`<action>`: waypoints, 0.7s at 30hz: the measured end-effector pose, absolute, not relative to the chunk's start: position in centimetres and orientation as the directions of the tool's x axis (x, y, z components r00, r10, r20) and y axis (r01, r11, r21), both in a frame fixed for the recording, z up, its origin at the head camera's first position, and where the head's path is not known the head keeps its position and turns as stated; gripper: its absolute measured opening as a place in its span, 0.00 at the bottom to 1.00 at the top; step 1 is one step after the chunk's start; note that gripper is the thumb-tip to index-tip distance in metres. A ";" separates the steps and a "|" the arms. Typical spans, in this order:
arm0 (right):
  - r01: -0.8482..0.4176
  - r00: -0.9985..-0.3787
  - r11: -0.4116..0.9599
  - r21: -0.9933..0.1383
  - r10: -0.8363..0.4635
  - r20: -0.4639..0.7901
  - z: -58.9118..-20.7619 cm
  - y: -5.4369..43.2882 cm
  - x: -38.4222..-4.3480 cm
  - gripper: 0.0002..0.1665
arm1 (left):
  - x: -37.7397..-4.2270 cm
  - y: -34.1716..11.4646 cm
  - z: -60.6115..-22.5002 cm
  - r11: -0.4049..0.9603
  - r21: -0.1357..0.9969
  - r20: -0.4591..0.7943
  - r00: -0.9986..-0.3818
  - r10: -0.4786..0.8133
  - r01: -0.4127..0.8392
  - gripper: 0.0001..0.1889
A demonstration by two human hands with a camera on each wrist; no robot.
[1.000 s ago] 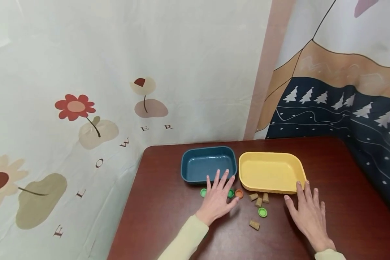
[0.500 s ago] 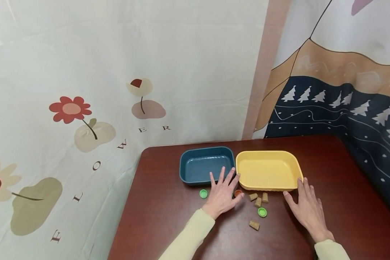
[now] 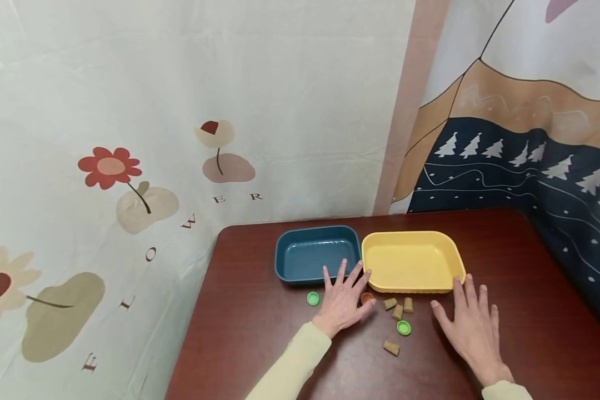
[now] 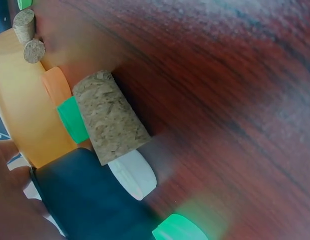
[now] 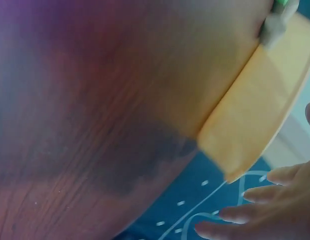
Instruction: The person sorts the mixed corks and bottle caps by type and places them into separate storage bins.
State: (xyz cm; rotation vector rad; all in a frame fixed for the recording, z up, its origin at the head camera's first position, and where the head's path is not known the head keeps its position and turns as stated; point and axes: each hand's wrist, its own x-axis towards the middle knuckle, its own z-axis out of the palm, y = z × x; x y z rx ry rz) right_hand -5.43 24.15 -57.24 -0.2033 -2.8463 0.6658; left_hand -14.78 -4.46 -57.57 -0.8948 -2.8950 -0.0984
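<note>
My left hand (image 3: 341, 305) hovers with spread fingers before the front right corner of the blue tray (image 3: 286, 278); whether it touches is unclear. Beneath it, the left wrist view shows a cork (image 4: 109, 120), a white cap (image 4: 134, 174) and a green cap (image 4: 73, 120), all hidden from the head view. An orange cap (image 3: 366, 298) peeks out beside the thumb. My right hand (image 3: 474, 333) has its fingers extended near the front right corner of the yellow tray (image 3: 410, 264); contact cannot be told. Neither hand holds anything.
Several corks (image 3: 398, 312) lie before the yellow tray, with a light green cap (image 3: 404, 328) close by. One cork (image 3: 391, 348) lies nearer the front. Another green cap (image 3: 313, 298) sits left of my left hand. A printed cloth (image 3: 300, 111) hangs behind the table.
My left hand has shifted slightly right, covering the green cap that showed beside the orange one. The right hand has barely moved. The view has shifted a little.
</note>
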 end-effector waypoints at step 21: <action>-0.096 -0.975 0.965 -0.244 -0.042 0.218 -58.4 18.5 -2.0 0.39 | -14.8 -4.5 -57.9 0.825 0.008 0.131 -0.819 0.559 0.564 0.38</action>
